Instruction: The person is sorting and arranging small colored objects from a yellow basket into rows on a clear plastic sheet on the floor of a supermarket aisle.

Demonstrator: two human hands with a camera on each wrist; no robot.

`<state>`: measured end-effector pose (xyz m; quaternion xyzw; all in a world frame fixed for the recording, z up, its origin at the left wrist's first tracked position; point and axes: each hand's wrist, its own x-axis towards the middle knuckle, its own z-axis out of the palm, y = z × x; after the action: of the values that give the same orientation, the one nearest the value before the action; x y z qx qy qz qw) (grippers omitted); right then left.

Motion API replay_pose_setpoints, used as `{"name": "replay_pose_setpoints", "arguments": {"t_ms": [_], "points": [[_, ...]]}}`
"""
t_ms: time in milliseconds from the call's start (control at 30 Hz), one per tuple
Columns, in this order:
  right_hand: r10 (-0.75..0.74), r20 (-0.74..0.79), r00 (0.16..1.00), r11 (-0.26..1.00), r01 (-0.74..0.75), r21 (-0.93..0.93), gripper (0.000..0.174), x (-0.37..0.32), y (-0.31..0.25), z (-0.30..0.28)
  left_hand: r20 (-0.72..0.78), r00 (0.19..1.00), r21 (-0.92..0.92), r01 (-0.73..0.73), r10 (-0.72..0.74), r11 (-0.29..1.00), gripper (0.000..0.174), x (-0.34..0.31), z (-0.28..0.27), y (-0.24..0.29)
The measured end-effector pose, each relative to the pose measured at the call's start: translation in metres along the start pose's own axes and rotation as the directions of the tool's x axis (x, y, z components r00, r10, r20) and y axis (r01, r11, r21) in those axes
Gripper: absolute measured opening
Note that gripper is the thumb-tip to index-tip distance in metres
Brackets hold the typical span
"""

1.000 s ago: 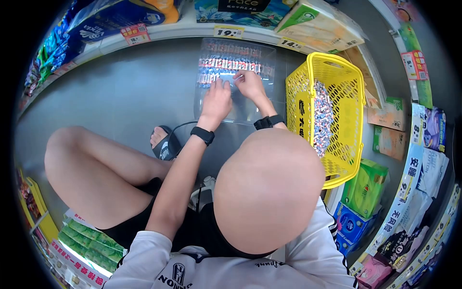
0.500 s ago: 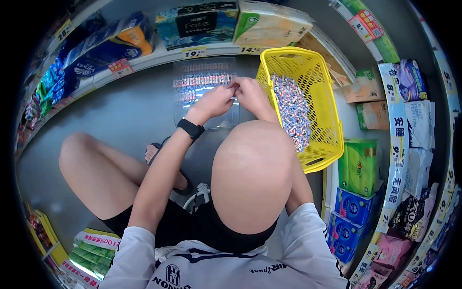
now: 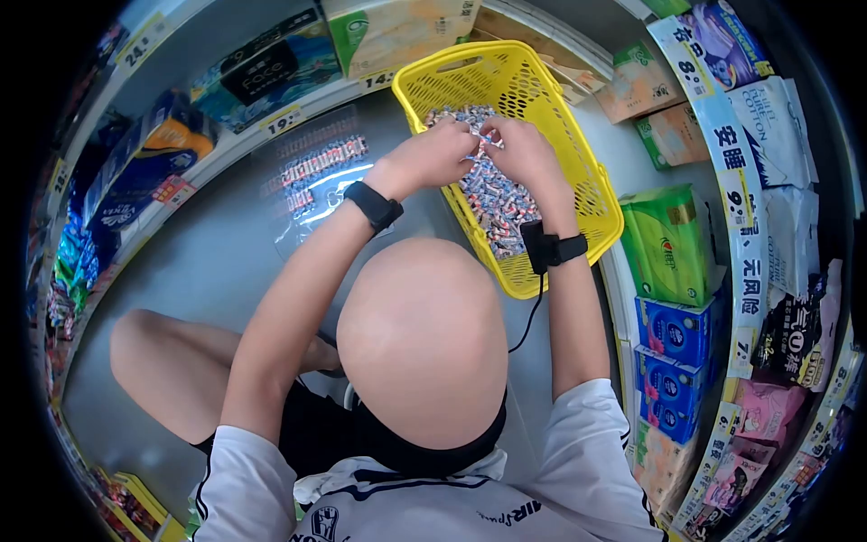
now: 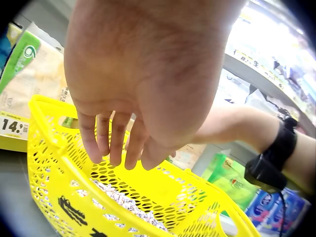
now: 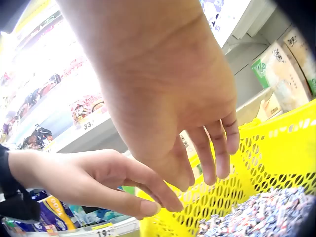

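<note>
A yellow plastic basket [image 3: 591,203] stands on the floor, with many small red, white and blue wrapped pieces [image 3: 497,208] heaped in it, like candies. My left hand [image 3: 433,154] hovers over its near-left side, fingers pointing down and relaxed in the left wrist view. Beside it, my right hand [image 3: 528,163] is above the heap, its fingers hanging loosely in the right wrist view. The fingertips of both hands come close together, with nothing plainly held between them. To the left, a clear plastic tray [image 3: 289,237] on the floor bears rows of the same pieces [image 3: 321,161].
Shelves with tissue packs [image 3: 397,36] and price tags curve around the back. At the right are a green pack [image 3: 664,244], blue packs [image 3: 668,330] and further shelf goods. My raised knee [image 3: 424,334] lies between my forearms. A black cable [image 3: 533,325] hangs from the right wrist camera.
Both hands have moved right, from over the clear tray to over the basket. The head view has shifted rightward, so the tray now appears further left.
</note>
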<state>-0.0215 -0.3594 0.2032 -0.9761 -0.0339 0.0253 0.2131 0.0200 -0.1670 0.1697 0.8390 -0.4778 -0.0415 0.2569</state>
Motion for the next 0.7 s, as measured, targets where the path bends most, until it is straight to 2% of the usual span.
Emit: {"name": "replay_pose_setpoints", "arguments": {"t_ms": [33,67,100,167,233,267,367,433,467,500,567,633,667,700], "points": [[0.021,0.028,0.999,0.995,-0.018,-0.101,0.029,-0.001,0.013,-0.004,0.008,1.000,-0.009,-0.012,0.012,1.000,0.023,0.014,0.002,0.000],[0.103,0.085,0.991,0.990,-0.093,-0.110,0.032,0.001,0.025,-0.005,0.152,0.988,0.016,0.019,-0.021,1.000,0.023,0.029,0.004,-0.001],[0.116,0.089,0.989,0.988,-0.106,-0.109,0.032,0.001,0.036,-0.005,0.295,0.954,0.046,0.046,-0.058,0.998,0.022,0.041,0.010,-0.005],[0.274,0.168,0.947,0.959,-0.255,-0.126,0.030,0.002,0.058,0.000,0.285,0.958,0.016,-0.001,-0.004,1.000,0.019,0.062,0.026,-0.011],[0.326,0.202,0.923,0.944,-0.306,-0.126,0.031,0.002,0.079,0.014,0.336,0.942,0.006,0.022,-0.023,1.000,0.018,0.081,0.046,-0.018],[0.367,0.237,0.900,0.930,-0.345,-0.131,0.032,0.000,0.088,0.023,0.277,0.960,-0.055,-0.020,0.035,0.998,0.020,0.086,0.057,-0.022],[0.411,0.325,0.852,0.911,-0.400,-0.104,0.035,-0.010,0.106,0.045,0.391,0.920,-0.054,-0.006,0.027,0.999,0.022,0.108,0.082,-0.025],[0.407,0.337,0.849,0.912,-0.400,-0.094,0.037,-0.017,0.127,0.072,0.419,0.908,-0.055,0.031,-0.005,0.998,0.023,0.118,0.080,-0.013],[0.377,0.356,0.855,0.923,-0.380,-0.067,0.038,-0.021,0.133,0.083,0.520,0.853,0.009,0.036,-0.035,0.999,0.020,0.126,0.079,-0.007],[0.346,0.373,0.861,0.933,-0.358,-0.040,0.040,-0.023,0.133,0.086,0.610,0.789,0.074,0.033,-0.071,0.997,0.024,0.131,0.084,-0.006],[0.360,0.437,0.825,0.919,-0.395,-0.011,0.041,-0.025,0.136,0.089,0.614,0.788,0.064,0.020,-0.055,0.998,0.028,0.137,0.103,-0.008],[0.387,0.418,0.822,0.897,-0.441,0.036,0.043,-0.028,0.142,0.097,0.715,0.682,0.125,0.093,-0.155,0.988,0.031,0.144,0.106,0.001],[0.384,0.426,0.819,0.897,-0.441,0.039,0.046,-0.028,0.145,0.100,0.710,0.669,0.127,0.184,-0.218,0.975,0.035,0.144,0.107,0.006],[0.387,0.427,0.817,0.895,-0.444,0.038,0.046,-0.028,0.146,0.100,0.712,0.668,0.124,0.183,-0.216,0.975,0.035,0.146,0.114,0.003]]}}
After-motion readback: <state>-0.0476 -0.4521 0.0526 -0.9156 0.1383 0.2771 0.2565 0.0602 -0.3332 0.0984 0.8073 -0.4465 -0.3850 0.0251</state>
